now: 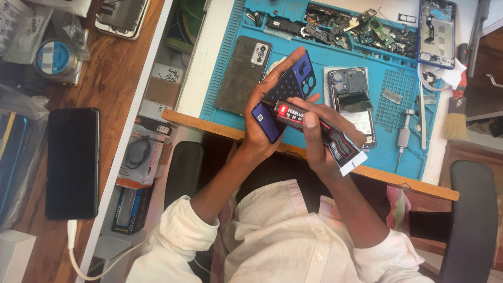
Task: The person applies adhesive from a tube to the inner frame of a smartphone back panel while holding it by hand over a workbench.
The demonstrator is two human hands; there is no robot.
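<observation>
Left hand (262, 112) gripping blue phone back cover (285, 91), long axis tilted up-right, right hand (317, 139) clasping glue tube (319, 131), nozzle pointing up-left onto cover

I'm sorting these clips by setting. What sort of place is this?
Most likely a phone repair bench. A blue repair mat holds an opened phone and a pile of loose circuit parts, while the left hand holds a blue back cover and the right hand a glue tube.
</observation>
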